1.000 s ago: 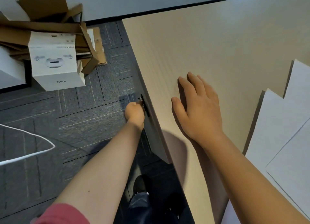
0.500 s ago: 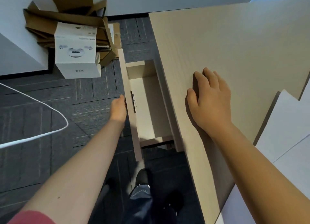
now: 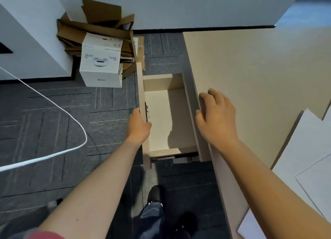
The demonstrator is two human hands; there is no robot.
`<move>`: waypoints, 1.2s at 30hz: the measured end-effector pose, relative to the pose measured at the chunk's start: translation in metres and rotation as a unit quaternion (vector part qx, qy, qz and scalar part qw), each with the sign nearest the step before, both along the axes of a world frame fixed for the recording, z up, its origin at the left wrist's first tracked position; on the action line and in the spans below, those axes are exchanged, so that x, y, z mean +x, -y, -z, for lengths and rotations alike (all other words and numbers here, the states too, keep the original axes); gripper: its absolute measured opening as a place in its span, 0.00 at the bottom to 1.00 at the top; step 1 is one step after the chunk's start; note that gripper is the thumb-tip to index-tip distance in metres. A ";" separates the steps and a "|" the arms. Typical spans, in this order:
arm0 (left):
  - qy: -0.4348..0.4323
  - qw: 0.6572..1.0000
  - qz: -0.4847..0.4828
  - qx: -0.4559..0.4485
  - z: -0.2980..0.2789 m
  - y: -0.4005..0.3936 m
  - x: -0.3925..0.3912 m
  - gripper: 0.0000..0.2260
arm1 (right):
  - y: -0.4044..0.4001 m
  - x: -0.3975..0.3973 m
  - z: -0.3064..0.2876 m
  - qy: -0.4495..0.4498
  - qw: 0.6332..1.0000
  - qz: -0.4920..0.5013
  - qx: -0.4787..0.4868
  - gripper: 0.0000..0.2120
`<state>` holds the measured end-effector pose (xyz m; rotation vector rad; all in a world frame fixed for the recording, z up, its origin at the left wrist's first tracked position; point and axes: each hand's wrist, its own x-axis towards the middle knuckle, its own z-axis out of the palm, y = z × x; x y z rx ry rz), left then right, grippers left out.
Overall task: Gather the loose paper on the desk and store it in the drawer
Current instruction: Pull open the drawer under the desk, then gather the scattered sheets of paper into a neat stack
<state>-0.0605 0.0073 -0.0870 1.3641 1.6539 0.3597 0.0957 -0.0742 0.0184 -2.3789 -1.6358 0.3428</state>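
The light wooden drawer (image 3: 161, 117) stands pulled out from the desk's left side, and nothing lies inside it. My left hand (image 3: 138, 126) grips the drawer front (image 3: 141, 88) beside its dark handle. My right hand (image 3: 217, 119) rests flat, fingers apart, on the desk top (image 3: 250, 74) at its left edge. Several loose white paper sheets (image 3: 304, 156) overlap on the desk at the right, partly cut off by the frame.
A white product box (image 3: 101, 61) and flattened cardboard (image 3: 100, 25) sit on the grey carpet by the wall, just beyond the drawer. A white cable (image 3: 59, 106) loops across at left. My shoe (image 3: 155, 194) shows below the drawer.
The drawer went from closed to pulled well out, drawn leftward by my left hand. My right hand stayed flat on the desk edge.
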 end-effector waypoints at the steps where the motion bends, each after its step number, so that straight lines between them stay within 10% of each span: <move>1: -0.001 1.000 -0.010 0.003 0.001 -0.001 -0.007 0.22 | 0.000 -0.001 0.000 0.001 1.000 0.005 0.001 0.21; 11: -0.198 0.978 -0.032 0.056 -0.022 -0.011 -0.042 0.21 | -0.002 -0.001 -0.004 -0.010 1.000 0.013 -0.017 0.21; 22: 0.107 0.973 0.190 0.069 -0.157 0.013 0.092 0.13 | 0.071 0.058 -0.076 -0.130 0.975 0.176 0.043 0.17; 36: 0.090 0.876 0.472 0.042 -0.192 0.244 0.234 0.15 | 0.373 0.117 -0.102 -0.133 0.875 0.458 0.081 0.17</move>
